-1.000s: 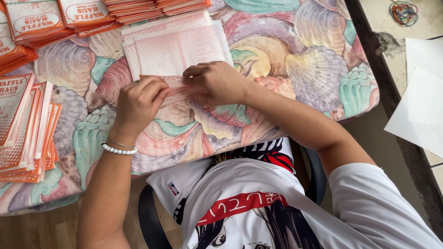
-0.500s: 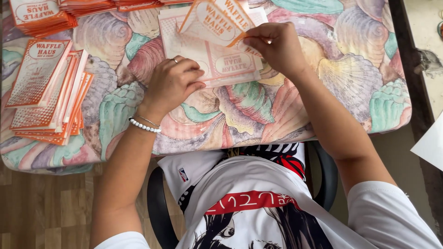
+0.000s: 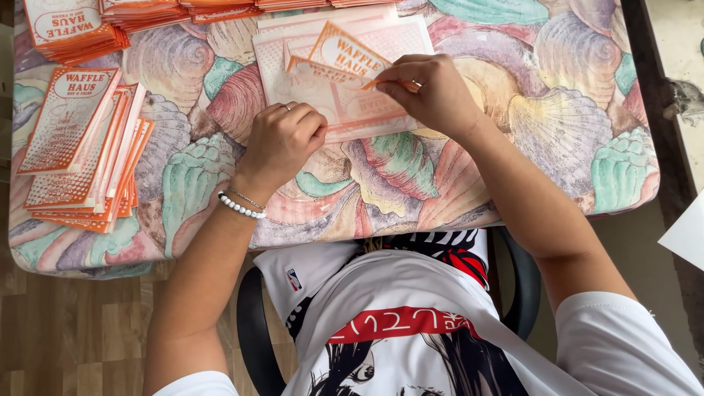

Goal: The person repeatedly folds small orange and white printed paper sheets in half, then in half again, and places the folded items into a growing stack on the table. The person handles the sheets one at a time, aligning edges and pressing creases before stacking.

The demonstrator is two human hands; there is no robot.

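Orange stacks (image 3: pixel 77 147) crowd left; tablecloth (image 3: pixel 557 110) open right

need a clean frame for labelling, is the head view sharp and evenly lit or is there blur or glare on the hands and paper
Head view: soft, even daylight, no glare on the paper bag; left hand and right hand are sharp, casting only faint shadows on the sheets; stack stays in focus; slight wide-angle bend at the edges of the table.
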